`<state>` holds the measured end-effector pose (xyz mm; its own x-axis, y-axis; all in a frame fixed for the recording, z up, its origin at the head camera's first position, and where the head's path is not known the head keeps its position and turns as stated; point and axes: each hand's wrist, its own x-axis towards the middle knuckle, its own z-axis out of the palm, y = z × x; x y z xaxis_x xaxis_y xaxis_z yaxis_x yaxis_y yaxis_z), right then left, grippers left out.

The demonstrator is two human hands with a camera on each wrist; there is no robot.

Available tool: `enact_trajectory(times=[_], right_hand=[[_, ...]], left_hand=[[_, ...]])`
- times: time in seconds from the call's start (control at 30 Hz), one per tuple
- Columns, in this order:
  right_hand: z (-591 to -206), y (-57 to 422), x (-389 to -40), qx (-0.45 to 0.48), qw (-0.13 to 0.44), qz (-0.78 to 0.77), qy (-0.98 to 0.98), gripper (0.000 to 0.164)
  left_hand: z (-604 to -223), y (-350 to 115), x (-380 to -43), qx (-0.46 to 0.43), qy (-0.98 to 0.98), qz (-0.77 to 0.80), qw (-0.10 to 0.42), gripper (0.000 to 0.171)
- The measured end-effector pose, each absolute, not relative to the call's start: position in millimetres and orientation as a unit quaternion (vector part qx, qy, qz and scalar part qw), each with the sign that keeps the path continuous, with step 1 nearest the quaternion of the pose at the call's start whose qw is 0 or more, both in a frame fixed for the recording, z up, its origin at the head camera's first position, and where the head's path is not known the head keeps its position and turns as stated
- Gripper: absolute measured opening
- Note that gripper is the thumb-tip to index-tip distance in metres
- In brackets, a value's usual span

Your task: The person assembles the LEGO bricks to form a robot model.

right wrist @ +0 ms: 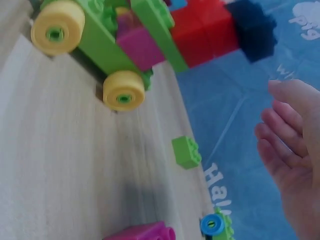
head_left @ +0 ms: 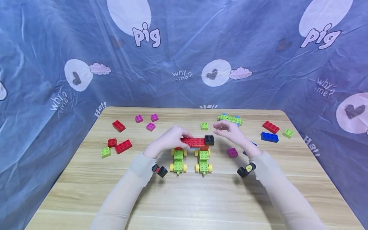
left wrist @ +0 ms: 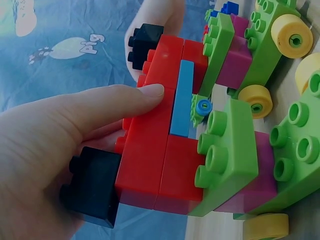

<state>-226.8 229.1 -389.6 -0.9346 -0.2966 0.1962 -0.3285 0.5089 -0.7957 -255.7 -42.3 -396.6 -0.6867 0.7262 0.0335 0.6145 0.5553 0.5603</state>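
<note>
A toy-brick structure spans two green wheeled bases (head_left: 203, 166) with yellow wheels (left wrist: 293, 36). Its top is a row of red bricks (head_left: 198, 142), with a blue brick (left wrist: 182, 100) underneath. Black bricks cap both ends: the right black brick (head_left: 209, 140) shows in the head view, the left black brick (left wrist: 92, 185) in the left wrist view. My left hand (head_left: 172, 139) grips the red row, thumb on its near side; its other fingers are mostly hidden behind. Beside the right black brick, my right hand (head_left: 232, 131) is held in the air with loosely bent fingers, holding nothing.
Loose red bricks (head_left: 123, 146) and magenta bricks (head_left: 150, 126) lie on the left side of the table. At the back sits a green base with blue wheels (head_left: 230, 119), near a small green brick (head_left: 204, 126). A blue brick (head_left: 269, 137) lies at right.
</note>
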Motion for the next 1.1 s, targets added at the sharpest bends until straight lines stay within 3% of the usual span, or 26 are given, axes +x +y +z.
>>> enact_trajectory(times=[0.43,1.1], right_hand=[[-433,244,-274,0.164,0.010,0.439,-0.884,0.038],[-452,247,-313,0.159,-0.057,0.399,-0.901,0.052]], left_hand=[[-398,-43,-257,0.380,0.878,0.272,0.101,0.040],[-399,-43,-257,0.387,0.875,0.275,0.098,0.040]])
